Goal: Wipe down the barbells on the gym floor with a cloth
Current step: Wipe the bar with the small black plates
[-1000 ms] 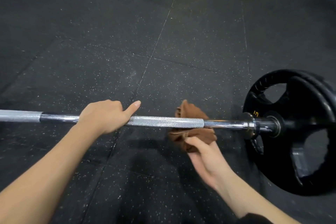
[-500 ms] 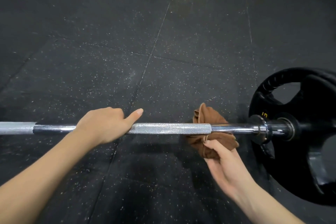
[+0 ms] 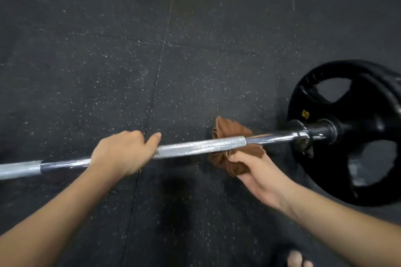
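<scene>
A steel barbell [image 3: 199,147] runs left to right across the head view, with knurled and smooth sections. My left hand [image 3: 123,154] grips the bar left of centre, thumb lying along it. A brown cloth [image 3: 230,130] is wrapped under and behind the bar near the end of the knurled part. My right hand [image 3: 258,171] holds the cloth from below, fingers curled into its folds. A black weight plate [image 3: 355,132] marked 5 sits on the bar's right end.
Black speckled rubber floor tiles [image 3: 195,39] lie all around, with seams crossing them. A toe [image 3: 296,259] shows at the bottom edge, right of centre.
My right hand has slid the cloth back left along the bar, from the smooth part toward the knurled end. The view has tilted down; the feet of another person have left the top.
</scene>
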Action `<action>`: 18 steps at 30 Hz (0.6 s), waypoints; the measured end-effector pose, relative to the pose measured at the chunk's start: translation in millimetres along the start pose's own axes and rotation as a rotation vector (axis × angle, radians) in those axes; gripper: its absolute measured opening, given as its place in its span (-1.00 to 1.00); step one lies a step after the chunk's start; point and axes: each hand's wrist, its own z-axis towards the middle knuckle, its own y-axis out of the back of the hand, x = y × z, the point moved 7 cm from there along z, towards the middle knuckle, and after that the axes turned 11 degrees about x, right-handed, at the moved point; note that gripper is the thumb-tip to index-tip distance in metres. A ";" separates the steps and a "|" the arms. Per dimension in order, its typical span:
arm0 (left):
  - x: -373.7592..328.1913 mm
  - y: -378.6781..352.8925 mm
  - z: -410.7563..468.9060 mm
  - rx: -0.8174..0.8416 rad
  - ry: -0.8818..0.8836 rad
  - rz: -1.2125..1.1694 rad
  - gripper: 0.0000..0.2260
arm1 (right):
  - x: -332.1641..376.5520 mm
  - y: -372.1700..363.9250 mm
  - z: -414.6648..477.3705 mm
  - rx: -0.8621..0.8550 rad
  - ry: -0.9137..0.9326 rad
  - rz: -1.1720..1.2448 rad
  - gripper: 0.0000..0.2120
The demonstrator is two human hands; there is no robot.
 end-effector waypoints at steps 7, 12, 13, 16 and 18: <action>4.1 -9.9 -5.1 -0.096 0.029 0.003 -0.41 | -14.5 -12.8 -5.5 -0.008 0.106 0.110 -0.46; -1.9 -2.7 -7.1 -0.160 0.064 0.016 -0.42 | -29.4 2.5 -6.6 -0.004 0.175 0.281 -0.53; -4.1 -1.5 -8.1 -0.164 0.065 0.009 -0.43 | -28.1 2.1 -7.0 0.000 0.171 0.312 -0.54; -5.7 -3.7 -1.3 -0.119 0.059 0.045 -0.48 | -17.8 5.2 -9.0 -0.005 0.151 0.292 -0.58; -3.6 -3.7 0.7 -0.108 0.066 0.026 -0.53 | -14.4 8.5 -12.7 -0.009 0.211 0.308 -0.57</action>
